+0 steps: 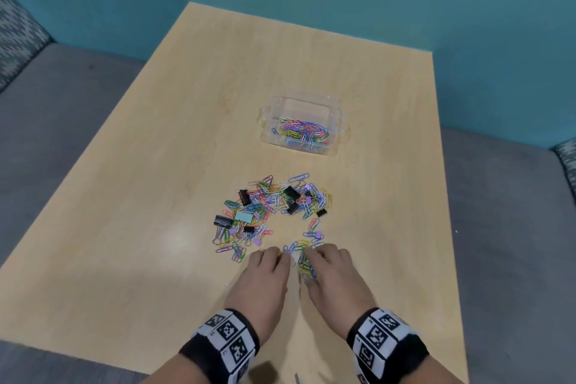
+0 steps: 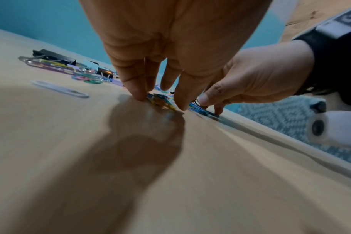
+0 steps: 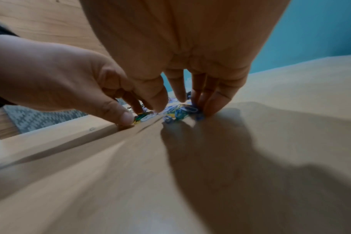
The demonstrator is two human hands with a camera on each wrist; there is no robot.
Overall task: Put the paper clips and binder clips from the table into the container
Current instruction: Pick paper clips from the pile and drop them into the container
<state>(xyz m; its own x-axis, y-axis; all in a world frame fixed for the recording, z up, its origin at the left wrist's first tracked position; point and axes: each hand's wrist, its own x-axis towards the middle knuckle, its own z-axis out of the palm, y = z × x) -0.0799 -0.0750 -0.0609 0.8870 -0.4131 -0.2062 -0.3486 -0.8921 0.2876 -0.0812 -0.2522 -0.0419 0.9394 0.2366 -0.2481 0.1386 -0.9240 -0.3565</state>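
A clear plastic container [image 1: 337, 121] stands mid-table with several coloured paper clips [image 1: 300, 131] inside. Nearer me lies a loose pile of paper clips [image 1: 265, 203], black binder clips [image 1: 292, 194] and a pale teal binder clip [image 1: 244, 217]. At the pile's near edge my left hand [image 1: 282, 259] and right hand [image 1: 308, 262] meet, fingertips down on the table. Their fingers and thumbs curl round a small heap of paper clips [image 1: 300, 254]. The left wrist view shows my left hand [image 2: 160, 98] closing on clips [image 2: 162, 101]. In the right wrist view my right hand [image 3: 182, 107] closes on blue clips [image 3: 182, 111].
The light wooden table [image 1: 156, 196] stands against a teal wall, with grey upholstered seating [image 1: 62, 121] on both sides. One stray white paper clip [image 2: 60, 89] lies alone left of my left hand. The table's right edge [image 1: 448, 227] runs close to the pile.
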